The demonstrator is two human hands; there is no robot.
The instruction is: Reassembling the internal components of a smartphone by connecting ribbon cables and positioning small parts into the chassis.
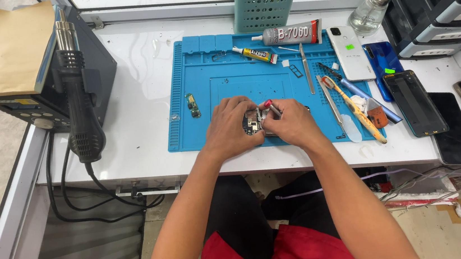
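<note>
Both my hands meet over the front of a blue work mat (204, 87). My left hand (231, 126) grips a small phone circuit board (252, 124), mostly hidden by fingers. My right hand (292, 122) holds a thin tool with a red tip (268, 104) against the board. A small green-and-gold board piece (192, 105) lies on the mat to the left of my hands.
A hot-air rework station (77, 88) with its black handle stands at the left. Two glue tubes (288, 34), tweezers (306, 68), a toothbrush (352, 106) and several phones (414, 103) lie to the right. A teal basket (263, 2) and glass bottle (369, 15) stand behind.
</note>
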